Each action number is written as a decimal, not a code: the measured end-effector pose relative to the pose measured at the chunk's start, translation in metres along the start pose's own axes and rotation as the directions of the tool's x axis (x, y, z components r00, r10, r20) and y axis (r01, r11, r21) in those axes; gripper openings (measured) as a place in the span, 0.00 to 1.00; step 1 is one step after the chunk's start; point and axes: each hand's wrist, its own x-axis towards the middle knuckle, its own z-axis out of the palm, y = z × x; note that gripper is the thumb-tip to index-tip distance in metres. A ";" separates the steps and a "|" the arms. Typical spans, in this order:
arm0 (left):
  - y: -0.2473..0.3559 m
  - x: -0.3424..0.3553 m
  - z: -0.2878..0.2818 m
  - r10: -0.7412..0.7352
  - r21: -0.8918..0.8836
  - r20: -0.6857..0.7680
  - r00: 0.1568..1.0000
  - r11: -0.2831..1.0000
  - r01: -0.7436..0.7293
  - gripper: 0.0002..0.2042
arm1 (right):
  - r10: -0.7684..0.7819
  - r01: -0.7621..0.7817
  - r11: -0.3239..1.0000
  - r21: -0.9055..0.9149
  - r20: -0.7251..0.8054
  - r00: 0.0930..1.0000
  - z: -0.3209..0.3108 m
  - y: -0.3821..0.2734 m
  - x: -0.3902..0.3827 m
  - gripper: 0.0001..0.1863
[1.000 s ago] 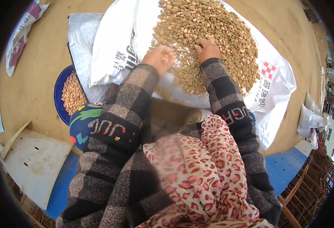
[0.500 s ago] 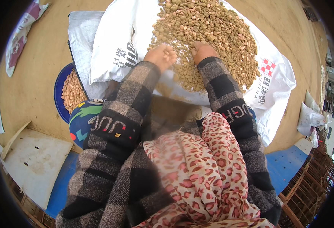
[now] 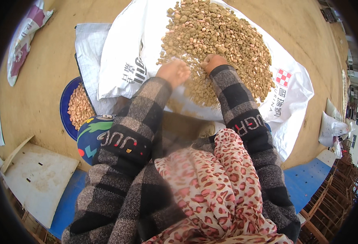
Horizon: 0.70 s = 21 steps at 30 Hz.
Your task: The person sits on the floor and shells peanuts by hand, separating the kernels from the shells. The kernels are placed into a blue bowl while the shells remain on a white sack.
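Observation:
A white woven sack [image 3: 289,101] bears a heap of brown lumps mixed with pinkish nuts [image 3: 223,28], thinner toward the middle. My left hand [image 3: 174,72], blurred, is curled at the lower left edge of the heap; what lies within its fingers is unclear. My right hand [image 3: 214,63] is to its right, fingers bent down into the heap, their tips mostly hidden. Left of the sack, a blue bowl [image 3: 64,107] holds pale pinkish nuts [image 3: 78,106]. Both forearms wear checked sleeves.
A grey sack [image 3: 87,44] lies under the white one. A printed sack [image 3: 22,59] lies at upper left on the tan ground [image 3: 44,93]. Bags [image 3: 333,128] stand at right. Pale boards [image 3: 40,179], blue panels [image 3: 305,183] and a rusty metal frame [image 3: 333,203] lie along the lower sides.
The view has shifted a little, putting most things slightly lower. My right hand has moved leftward along the heap. My left hand now shows motion blur, still curled.

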 end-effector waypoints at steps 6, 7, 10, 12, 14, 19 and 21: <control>0.001 0.001 -0.003 -0.106 -0.216 0.032 0.994 0.970 0.110 0.12 | 0.087 -0.087 0.996 0.028 -0.009 0.996 -0.004 0.004 0.009 0.14; 0.001 0.002 -0.002 -0.131 -0.204 -0.002 0.991 0.971 0.128 0.12 | 0.108 -0.107 0.993 0.052 -0.009 0.994 -0.003 0.003 0.008 0.16; 0.001 0.003 0.001 -0.145 -0.202 0.011 0.989 0.969 0.145 0.12 | 0.054 -0.056 0.971 0.234 0.015 0.998 0.005 0.000 -0.004 0.19; -0.001 0.006 0.003 -0.144 -0.251 0.066 0.987 0.955 0.156 0.12 | -0.166 0.169 0.945 0.280 -0.035 0.985 0.016 -0.008 -0.017 0.19; -0.004 0.010 0.004 -0.201 -0.254 0.023 0.979 0.946 0.200 0.12 | -0.283 0.310 0.895 0.320 -0.131 0.950 0.023 -0.011 -0.029 0.17; -0.006 0.011 0.004 -0.220 -0.537 -0.035 0.975 0.827 0.167 0.11 | -0.086 0.193 0.829 0.525 -0.221 0.971 0.005 0.022 -0.032 0.09; -0.002 0.008 0.001 -0.207 -0.408 -0.084 0.975 0.899 0.156 0.10 | -0.043 0.148 0.908 0.392 -0.263 0.964 -0.003 0.039 -0.028 0.09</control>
